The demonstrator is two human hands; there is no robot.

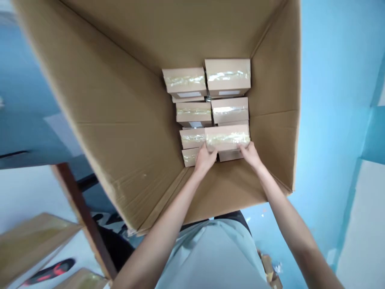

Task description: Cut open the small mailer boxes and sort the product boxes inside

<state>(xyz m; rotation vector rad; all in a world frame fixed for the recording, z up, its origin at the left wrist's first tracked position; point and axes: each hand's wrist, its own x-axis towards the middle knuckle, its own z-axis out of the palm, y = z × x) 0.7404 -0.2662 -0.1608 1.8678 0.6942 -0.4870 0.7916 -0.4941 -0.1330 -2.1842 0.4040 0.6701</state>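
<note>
Between my two hands is a small taped cardboard box (pixel 227 137), gripped at its left and right ends, above the near right part of a big open carton (pixel 126 92). My left hand (pixel 205 159) has its thumb along the front edge at the left corner. At the right corner, my right hand (pixel 250 155) pinches the same box. Beneath it, another small box (pixel 231 155) is partly covered. Several more taped boxes stand in two columns inside the carton, among them a far right box (pixel 227 74) and a far left box (pixel 185 80). Clear tape shines along their tops.
On the left is a white table (pixel 33 192) with a brown edge, bearing a cardboard box (pixel 39 237) and a black-and-red tool (pixel 51 272). Small cardboard pieces (pixel 267 267) lie on the blue floor (pixel 327 120) at lower right. The carton's tall walls surround my hands.
</note>
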